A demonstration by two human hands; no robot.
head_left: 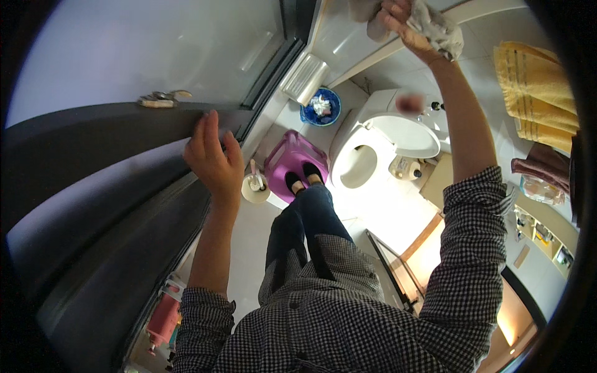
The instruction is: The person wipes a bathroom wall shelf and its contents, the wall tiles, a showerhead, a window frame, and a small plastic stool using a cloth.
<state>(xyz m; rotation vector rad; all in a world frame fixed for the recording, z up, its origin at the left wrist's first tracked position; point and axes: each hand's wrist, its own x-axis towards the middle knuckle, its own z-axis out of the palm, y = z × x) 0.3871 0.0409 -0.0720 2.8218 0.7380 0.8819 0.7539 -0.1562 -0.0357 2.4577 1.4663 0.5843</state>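
My left hand point(214, 155) rests against the dark window frame point(143, 127) with its fingers stretched out, holding nothing. Close to its fingertips, a metal latch point(163, 98) sits on the frame. Up at the top, my raised right hand point(404, 23) grips a crumpled greyish-white cloth point(437, 30). The cloth bunches over the hand, beside a glossy wall surface that mirrors the fingers. Both my feet, in dark shoes, stand on a purple plastic stool point(277, 168) far below the hands.
A white toilet point(337, 163) with its lid raised stands right of the stool. Behind are a blue waste bin point(336, 110) and a brush holder point(256, 194) lies to the left. A yellow towel point(538, 93) hangs at the right, above a shelf point(532, 230) of small items.
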